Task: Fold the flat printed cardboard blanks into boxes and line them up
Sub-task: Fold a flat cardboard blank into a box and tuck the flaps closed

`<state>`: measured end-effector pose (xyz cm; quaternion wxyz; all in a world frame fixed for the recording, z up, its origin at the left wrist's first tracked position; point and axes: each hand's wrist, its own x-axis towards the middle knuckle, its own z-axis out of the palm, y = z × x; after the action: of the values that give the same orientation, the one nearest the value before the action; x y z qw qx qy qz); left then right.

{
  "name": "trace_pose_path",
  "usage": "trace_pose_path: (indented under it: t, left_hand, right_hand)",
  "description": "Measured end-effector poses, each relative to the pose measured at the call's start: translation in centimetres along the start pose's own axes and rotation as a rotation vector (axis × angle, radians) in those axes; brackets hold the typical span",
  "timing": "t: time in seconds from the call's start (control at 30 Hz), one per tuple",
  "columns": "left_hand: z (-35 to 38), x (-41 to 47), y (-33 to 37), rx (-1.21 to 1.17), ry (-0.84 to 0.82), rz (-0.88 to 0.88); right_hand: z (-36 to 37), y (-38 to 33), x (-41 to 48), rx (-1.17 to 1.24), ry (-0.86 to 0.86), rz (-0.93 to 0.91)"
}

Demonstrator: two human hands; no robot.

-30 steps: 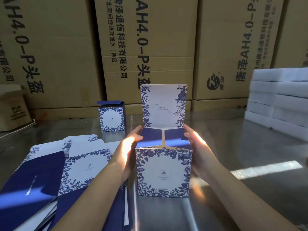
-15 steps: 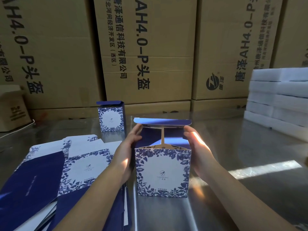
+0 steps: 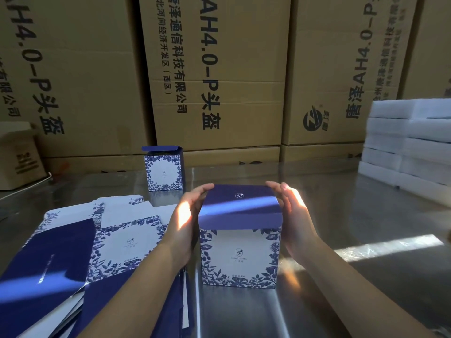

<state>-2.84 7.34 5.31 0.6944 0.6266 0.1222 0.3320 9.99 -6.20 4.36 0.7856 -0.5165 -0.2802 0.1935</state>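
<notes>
A blue-and-white floral box (image 3: pixel 239 257) stands upright on the metal table in front of me. Its dark blue lid lies folded down over the top, the tuck flap hanging over the front face. My left hand (image 3: pixel 186 224) holds the box's left side, fingertips curled onto the lid's far left corner. My right hand (image 3: pixel 292 215) holds the right side, fingers curled over the lid's far right corner. A finished box (image 3: pixel 164 170) stands farther back on the left, its lid flap slightly raised. A pile of flat printed blanks (image 3: pixel 80 252) lies at the left.
The shiny metal table (image 3: pixel 353 215) stretches to the right. Large brown cartons (image 3: pixel 219 69) form a wall behind it. A stack of white foam slabs (image 3: pixel 410 142) sits at the far right. A small brown carton (image 3: pixel 17 154) stands at the far left.
The box's tall lid panel, upright a second ago, has swung forward and down over the opening. Both hands stayed at the box's sides, fingers moving onto the lid.
</notes>
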Motion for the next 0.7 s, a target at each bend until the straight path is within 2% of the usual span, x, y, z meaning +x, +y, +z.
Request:
trace_pose_path:
  t: [0.2, 0.47, 0.7]
  left_hand:
    - [-0.23, 0.04, -0.12, 0.011, -0.036, -0.034]
    - [-0.08, -0.31, 0.36, 0.006, -0.033, -0.071]
    - [0.0, -0.08, 0.69, 0.049, -0.045, -0.024]
  right_hand:
    - [-0.32, 0.14, 0.17, -0.11, -0.046, -0.016]
    - [-0.1, -0.01, 0.08, -0.095, -0.031, -0.009]
    - [-0.2, -0.44, -0.01, -0.175, -0.03, -0.056]
